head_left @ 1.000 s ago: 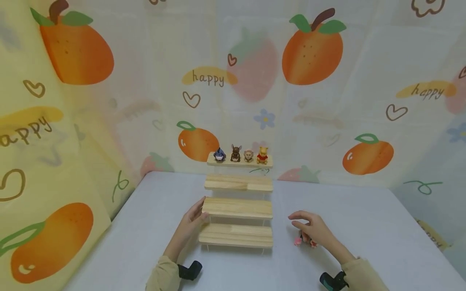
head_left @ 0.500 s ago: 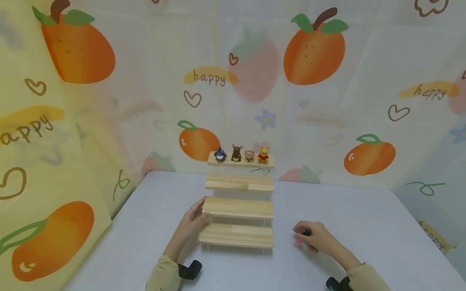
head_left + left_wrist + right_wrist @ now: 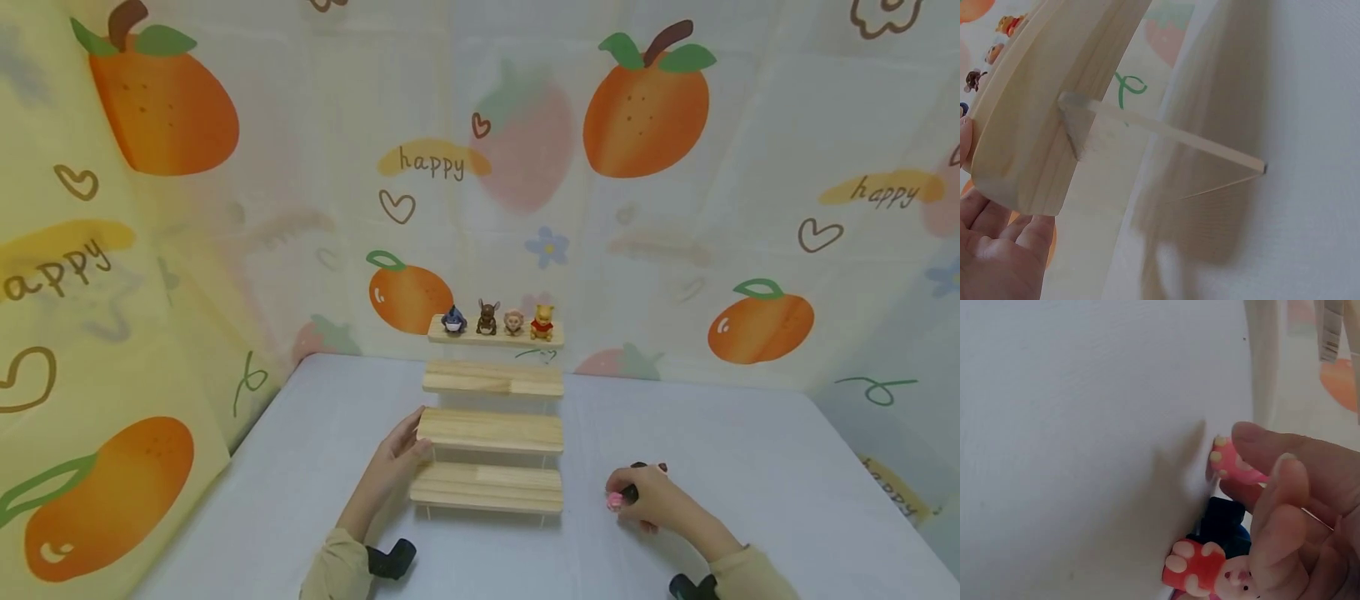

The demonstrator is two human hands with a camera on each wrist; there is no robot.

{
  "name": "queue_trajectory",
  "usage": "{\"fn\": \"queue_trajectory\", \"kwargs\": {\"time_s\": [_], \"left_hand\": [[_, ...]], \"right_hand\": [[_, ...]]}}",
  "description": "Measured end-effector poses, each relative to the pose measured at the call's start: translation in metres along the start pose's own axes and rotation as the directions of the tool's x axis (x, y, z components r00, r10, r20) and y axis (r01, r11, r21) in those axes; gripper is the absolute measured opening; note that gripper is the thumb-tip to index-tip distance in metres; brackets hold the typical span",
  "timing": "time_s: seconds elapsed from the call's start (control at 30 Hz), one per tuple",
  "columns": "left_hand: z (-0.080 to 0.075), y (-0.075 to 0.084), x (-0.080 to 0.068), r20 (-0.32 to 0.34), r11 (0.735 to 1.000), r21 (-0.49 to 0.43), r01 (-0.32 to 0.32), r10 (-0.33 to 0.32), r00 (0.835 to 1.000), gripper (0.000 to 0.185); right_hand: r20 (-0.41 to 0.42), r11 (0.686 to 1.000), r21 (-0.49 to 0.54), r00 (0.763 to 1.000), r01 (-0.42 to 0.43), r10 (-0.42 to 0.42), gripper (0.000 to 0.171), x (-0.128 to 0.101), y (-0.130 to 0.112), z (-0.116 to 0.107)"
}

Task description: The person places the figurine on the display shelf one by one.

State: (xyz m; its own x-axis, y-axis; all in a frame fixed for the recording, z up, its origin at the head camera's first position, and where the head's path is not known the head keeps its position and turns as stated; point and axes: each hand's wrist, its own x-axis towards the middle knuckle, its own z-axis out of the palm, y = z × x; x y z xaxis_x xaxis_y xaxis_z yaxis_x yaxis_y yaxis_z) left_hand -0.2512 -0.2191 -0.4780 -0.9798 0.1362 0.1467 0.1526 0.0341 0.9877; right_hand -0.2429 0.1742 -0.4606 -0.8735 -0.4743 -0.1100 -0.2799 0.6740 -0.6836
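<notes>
My left hand (image 3: 394, 460) grips the left end of a tiered wooden display shelf (image 3: 489, 430), at the third board from the top. In the left wrist view its thumb lies on the board's edge, with the fingers (image 3: 1004, 240) beneath. To the right of the shelf, my right hand (image 3: 651, 498) pinches a small pink figurine (image 3: 1225, 461) between thumb and finger, close to the tabletop. Beside those fingers lie a dark figurine (image 3: 1222, 519) and a piglet figurine (image 3: 1196, 565) in red. The hand hides part of this group in the head view.
On the top board stand a blue donkey figurine (image 3: 453, 321), a brown kangaroo figurine (image 3: 487, 318), a pale round-faced figurine (image 3: 513, 322) and a bear figurine (image 3: 542, 322) in a red shirt. A fruit-print cloth (image 3: 300, 125) hangs behind the white table (image 3: 750, 467).
My right hand has come down onto the figurines and its fingers have closed on the pink one. The left hand stays at the shelf.
</notes>
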Motion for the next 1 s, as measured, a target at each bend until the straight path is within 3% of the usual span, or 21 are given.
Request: {"fn": "queue_trajectory", "kwargs": {"time_s": [0.3,0.6,1.0], "left_hand": [[-0.0008,-0.0015,-0.0001,-0.005,1.0,0.008,-0.004,0.004,1.0,0.06],[0.0001,0.0011,0.0008,0.007,1.0,0.003,-0.005,0.005,1.0,0.059],[-0.0006,0.0023,-0.0009,0.007,0.999,0.031,0.006,-0.007,1.0,0.058]], "right_hand": [[0.022,0.998,0.014,0.998,0.061,-0.061,0.015,0.0023,-0.0001,0.0025],[-0.048,1.0,-0.017,0.999,0.012,-0.013,0.017,0.0038,-0.0027,0.0054],[-0.123,0.985,0.028,0.979,0.17,-0.165,0.018,0.0042,-0.0032,0.0049]]}}
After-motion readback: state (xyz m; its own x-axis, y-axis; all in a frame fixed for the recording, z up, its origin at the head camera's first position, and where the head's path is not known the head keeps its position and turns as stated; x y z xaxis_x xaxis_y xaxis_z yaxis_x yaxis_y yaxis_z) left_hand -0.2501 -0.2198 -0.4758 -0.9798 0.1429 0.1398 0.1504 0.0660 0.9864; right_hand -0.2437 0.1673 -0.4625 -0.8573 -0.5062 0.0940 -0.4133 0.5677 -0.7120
